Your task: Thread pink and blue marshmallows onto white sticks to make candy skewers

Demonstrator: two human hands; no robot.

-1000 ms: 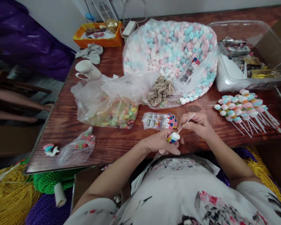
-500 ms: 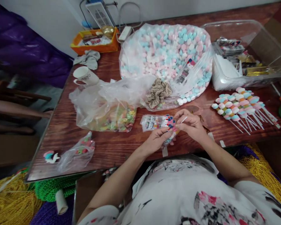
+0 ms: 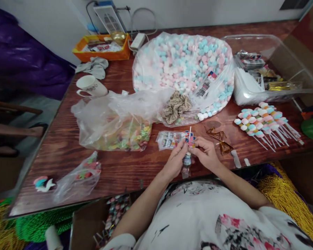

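you've got a wht mug [image 3: 94, 89] on yr left, grey cloth [image 3: 96, 67] behind it, orange tray [image 3: 101, 55] nr pwr strip [image 3: 138, 41].

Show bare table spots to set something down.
Bare: table between the small bag and left hand; also left of the candy bag, nearer than the mug. Crowded: far side, marshmallow bag; right, gold ties and marshmallow sticks.

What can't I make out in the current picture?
Head view: whether the white stick joins the wrapped sweet; the left hand and right hand hide that spot.
Head view: the lettering on the printed packets; too small and blurred.
Head view: the rest of the green object; cut off by the right edge.
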